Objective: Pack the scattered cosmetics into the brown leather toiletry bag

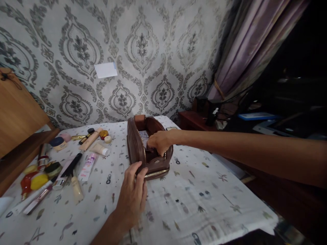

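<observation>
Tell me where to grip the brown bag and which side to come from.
Probably pinch the brown bag by its long left wall, from the left: that wall stands upright and uncovered, while the right hand reaches into the opening from the right and the left hand touches the near end.

Bag on table, cosmetics left, item seemingly inside bag

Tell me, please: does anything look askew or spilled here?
The white rectangle breaks the patterned wallpaper and looks slightly tilted. Left of the brown bag, tubes and jars lie scattered, but no spill shows.
</observation>
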A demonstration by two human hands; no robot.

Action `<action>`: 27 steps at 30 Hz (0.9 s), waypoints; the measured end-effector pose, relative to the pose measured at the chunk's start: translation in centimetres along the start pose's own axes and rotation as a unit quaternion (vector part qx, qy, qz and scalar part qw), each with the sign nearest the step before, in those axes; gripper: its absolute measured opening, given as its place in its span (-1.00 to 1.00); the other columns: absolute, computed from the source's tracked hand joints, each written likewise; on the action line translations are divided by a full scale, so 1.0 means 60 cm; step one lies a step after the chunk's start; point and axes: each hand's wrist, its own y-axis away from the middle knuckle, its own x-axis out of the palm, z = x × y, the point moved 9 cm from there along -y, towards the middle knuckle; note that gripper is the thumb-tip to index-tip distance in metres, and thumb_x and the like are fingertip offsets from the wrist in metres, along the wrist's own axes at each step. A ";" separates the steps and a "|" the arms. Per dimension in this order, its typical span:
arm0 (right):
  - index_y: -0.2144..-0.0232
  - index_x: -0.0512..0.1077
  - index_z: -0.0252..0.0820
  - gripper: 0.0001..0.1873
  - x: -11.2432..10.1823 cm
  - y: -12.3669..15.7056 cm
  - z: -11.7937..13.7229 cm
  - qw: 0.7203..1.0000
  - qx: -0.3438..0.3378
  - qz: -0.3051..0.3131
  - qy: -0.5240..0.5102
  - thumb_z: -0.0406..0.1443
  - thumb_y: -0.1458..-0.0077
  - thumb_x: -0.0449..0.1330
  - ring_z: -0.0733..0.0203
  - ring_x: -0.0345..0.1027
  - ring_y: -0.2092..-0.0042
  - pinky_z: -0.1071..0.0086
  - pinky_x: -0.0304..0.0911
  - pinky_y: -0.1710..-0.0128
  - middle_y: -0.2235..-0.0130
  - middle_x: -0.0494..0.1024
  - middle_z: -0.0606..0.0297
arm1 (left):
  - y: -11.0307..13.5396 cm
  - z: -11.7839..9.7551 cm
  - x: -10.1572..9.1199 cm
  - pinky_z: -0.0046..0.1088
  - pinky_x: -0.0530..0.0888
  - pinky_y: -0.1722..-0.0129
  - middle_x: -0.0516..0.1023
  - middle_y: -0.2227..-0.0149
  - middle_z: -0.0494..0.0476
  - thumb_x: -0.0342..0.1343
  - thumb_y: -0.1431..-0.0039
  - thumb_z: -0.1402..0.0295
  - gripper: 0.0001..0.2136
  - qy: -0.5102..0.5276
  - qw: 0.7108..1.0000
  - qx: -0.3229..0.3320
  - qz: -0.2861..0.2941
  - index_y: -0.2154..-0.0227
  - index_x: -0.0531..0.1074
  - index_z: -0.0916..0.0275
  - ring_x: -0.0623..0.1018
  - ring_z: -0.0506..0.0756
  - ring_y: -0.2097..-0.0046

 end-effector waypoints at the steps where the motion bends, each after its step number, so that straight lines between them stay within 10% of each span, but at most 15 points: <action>1: 0.04 0.53 -0.26 -0.52 0.002 -0.001 -0.001 1.000 0.006 0.002 0.000 -0.34 0.09 0.35 -0.02 0.41 -0.01 0.36 0.22 0.26 0.01 0.56 0.09 | 0.000 0.000 0.000 -0.14 0.49 -0.07 0.27 -0.14 0.36 -0.11 -0.27 0.57 -0.64 -0.002 1.000 0.001 -0.001 -0.10 0.23 0.25 0.37 0.22 -0.17; 27: 0.01 0.52 -0.28 -0.52 0.007 -0.002 0.000 1.000 0.017 0.001 0.001 -0.36 0.05 0.28 -0.04 0.44 0.00 0.32 0.27 0.20 0.01 0.56 0.05 | 0.000 0.000 0.000 -0.13 0.47 -0.08 0.27 -0.13 0.38 -0.11 -0.27 0.57 -0.63 0.009 1.000 -0.001 -0.001 -0.11 0.23 0.27 0.36 0.23 -0.18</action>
